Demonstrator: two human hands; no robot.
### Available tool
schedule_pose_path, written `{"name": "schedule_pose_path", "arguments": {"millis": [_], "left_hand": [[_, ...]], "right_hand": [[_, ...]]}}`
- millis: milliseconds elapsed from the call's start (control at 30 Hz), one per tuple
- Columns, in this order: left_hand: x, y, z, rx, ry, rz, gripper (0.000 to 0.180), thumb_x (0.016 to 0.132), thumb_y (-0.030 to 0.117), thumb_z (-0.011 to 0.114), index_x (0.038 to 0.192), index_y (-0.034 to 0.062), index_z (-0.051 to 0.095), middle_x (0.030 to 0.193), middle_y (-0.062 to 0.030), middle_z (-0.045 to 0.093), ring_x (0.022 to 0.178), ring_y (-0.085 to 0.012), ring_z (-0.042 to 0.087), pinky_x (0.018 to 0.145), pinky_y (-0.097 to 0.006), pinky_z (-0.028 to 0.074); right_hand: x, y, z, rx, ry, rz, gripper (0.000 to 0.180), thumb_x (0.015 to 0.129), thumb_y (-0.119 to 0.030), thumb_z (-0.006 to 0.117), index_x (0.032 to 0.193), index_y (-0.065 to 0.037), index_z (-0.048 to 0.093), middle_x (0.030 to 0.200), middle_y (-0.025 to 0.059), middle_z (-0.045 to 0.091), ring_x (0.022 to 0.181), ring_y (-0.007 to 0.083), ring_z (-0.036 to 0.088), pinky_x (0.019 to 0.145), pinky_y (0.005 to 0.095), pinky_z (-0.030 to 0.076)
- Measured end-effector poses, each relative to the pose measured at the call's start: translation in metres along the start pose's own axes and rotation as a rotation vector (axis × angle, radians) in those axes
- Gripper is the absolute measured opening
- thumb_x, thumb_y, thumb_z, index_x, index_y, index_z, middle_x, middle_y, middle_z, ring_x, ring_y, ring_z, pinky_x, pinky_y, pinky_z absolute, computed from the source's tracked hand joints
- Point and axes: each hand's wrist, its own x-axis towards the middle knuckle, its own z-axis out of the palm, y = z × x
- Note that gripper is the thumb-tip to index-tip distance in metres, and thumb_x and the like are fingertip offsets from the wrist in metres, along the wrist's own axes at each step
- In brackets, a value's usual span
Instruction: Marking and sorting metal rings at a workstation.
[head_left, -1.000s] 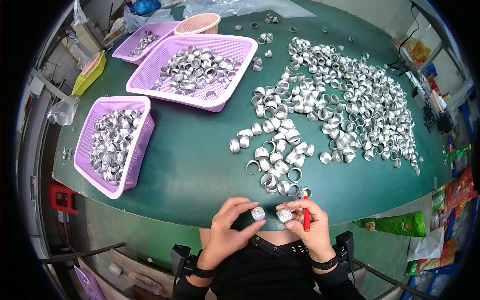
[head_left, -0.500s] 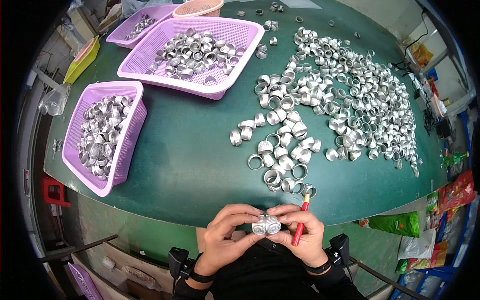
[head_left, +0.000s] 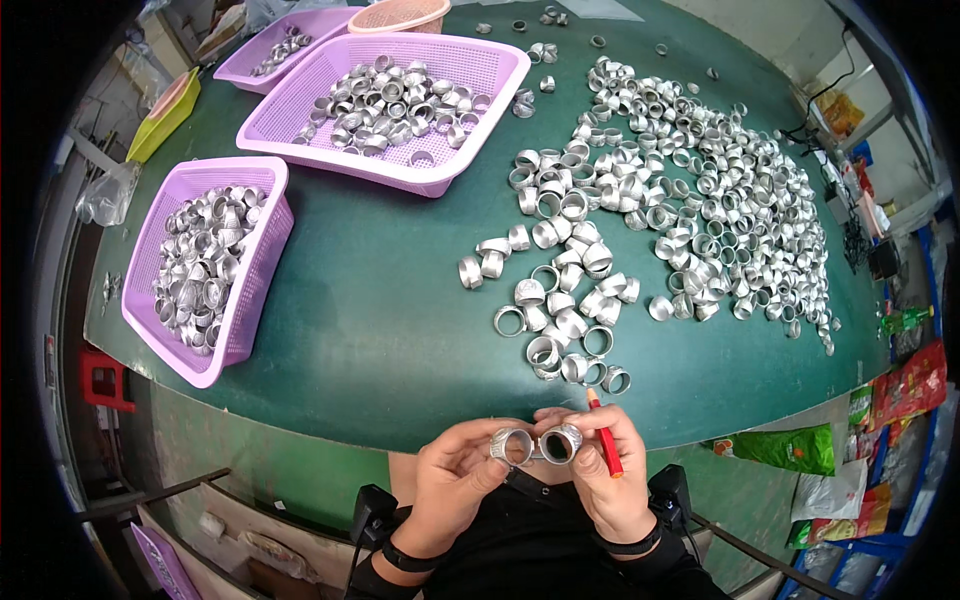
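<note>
Inspection step, I judge: left hand [head_left: 455, 480] and right hand [head_left: 600, 470] (red pencil [head_left: 604, 448] tucked) each pinch a metal ring [head_left: 511, 446] below the green table [head_left: 380, 330]; next needs sorting.

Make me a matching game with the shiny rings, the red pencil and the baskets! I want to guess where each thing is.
Things:
1. red pencil
2. two metal rings
3. small purple basket
4. loose heap of rings

Places:
A. spread on the green table, at the person's right
B. between the fingers of both hands, side by side
C. in the right hand only
D. at the table's left edge, full of rings

Pairs: 1-C, 2-B, 3-D, 4-A. The left hand holds one ring, the right hand the other.
</note>
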Motion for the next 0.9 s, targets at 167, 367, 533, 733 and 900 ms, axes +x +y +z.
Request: {"name": "schedule_pose_path", "arguments": {"millis": [167,367,533,733,900], "left_hand": [[-0.003,0.004,0.004,0.646,0.086,0.239,0.028,0.065,-0.004,0.066,0.091,-0.0025,0.056,0.097,-0.015,0.051,0.085,-0.0188,0.053,0.075,-0.03,0.044],[-0.006,0.006,-0.002,1.006,0.008,0.361,0.036,0.058,-0.008,0.069,0.091,-0.0024,0.057,0.092,-0.0104,0.047,0.079,-0.0148,0.051,0.066,-0.024,0.045],[-0.008,0.007,0.0,1.015,0.003,0.324,0.036,0.057,-0.008,0.068,0.091,-0.0014,0.057,0.092,-0.0094,0.046,0.079,-0.0129,0.051,0.064,-0.022,0.045],[-0.003,0.005,-0.004,0.709,-0.042,0.162,0.037,0.062,-0.008,0.065,0.097,0.0001,0.054,0.097,-0.0108,0.045,0.079,-0.0144,0.051,0.06,-0.023,0.044],[-0.001,0.022,0.004,-0.466,-0.062,-0.581,0.019,0.082,0.008,0.051,0.099,0.0022,0.047,0.099,-0.0135,0.046,0.074,-0.012,0.05,0.051,-0.022,0.042]], "right_hand": [[-0.002,-0.008,0.003,-0.409,0.074,-0.18,0.03,0.067,-0.001,0.069,0.091,0.0,0.05,0.097,0.0166,0.056,0.088,0.0218,0.058,0.073,0.0303,0.048],[0.003,-0.019,0.002,-0.749,-0.022,-0.25,0.033,0.062,-0.001,0.072,0.089,-0.001,0.053,0.093,0.0149,0.058,0.086,0.0243,0.058,0.07,0.0312,0.048],[0.002,-0.024,0.003,-0.917,-0.049,-0.277,0.033,0.06,-0.001,0.072,0.089,-0.001,0.054,0.092,0.0124,0.058,0.082,0.0249,0.058,0.068,0.03,0.047],[0.003,-0.024,0.002,-0.906,-0.052,-0.306,0.034,0.06,-0.004,0.074,0.088,-0.002,0.055,0.093,0.0123,0.059,0.081,0.024,0.058,0.066,0.0295,0.047],[0.005,-0.034,-0.003,-0.801,-0.235,-0.4,0.039,0.058,-0.01,0.076,0.09,-0.003,0.054,0.098,0.0134,0.059,0.085,0.0245,0.058,0.074,0.033,0.043]]}}
